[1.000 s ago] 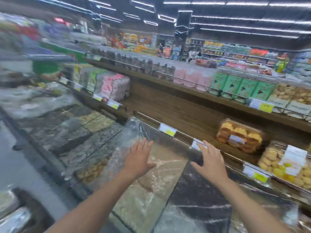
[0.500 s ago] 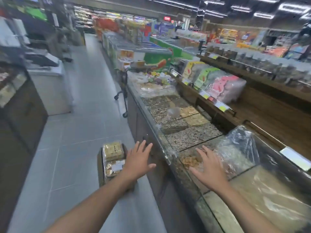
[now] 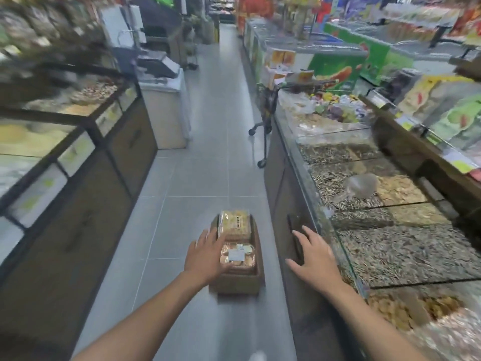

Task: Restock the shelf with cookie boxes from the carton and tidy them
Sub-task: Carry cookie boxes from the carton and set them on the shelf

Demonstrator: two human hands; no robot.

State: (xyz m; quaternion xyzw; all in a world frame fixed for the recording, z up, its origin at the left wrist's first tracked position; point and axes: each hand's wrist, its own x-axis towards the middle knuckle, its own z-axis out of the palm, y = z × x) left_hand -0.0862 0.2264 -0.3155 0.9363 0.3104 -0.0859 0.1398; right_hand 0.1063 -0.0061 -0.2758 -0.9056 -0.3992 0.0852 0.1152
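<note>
Head view looks down a shop aisle, with both your hands stretched out in front of you. Your left hand [image 3: 205, 254] has its fingers straight and spread and holds nothing. It hangs over the left edge of the brown carton [image 3: 238, 284], and its fingertips overlap the nearer cookie box [image 3: 240, 255] in the picture; whether they touch it cannot be told. Your right hand [image 3: 313, 256] is likewise empty, fingers straight, in front of the dark cabinet face of the bulk counter [image 3: 277, 183], to the right of the carton and apart from it. The carton stands on the grey tiled floor [image 3: 197, 173], close to the foot of that counter, with its top open. Two clear plastic cookie boxes lie in it, one behind the other. The nearer one shows pale round cookies and a white label. The farther cookie box [image 3: 235, 221] shows yellow ones and rises above the carton's rim. On the counter, glass-fronted bins hold seeds and snacks, and a clear scoop [image 3: 360, 186] lies in one of them. A wheeled cart [image 3: 266, 118] stands farther up the aisle beside the same counter.
</note>
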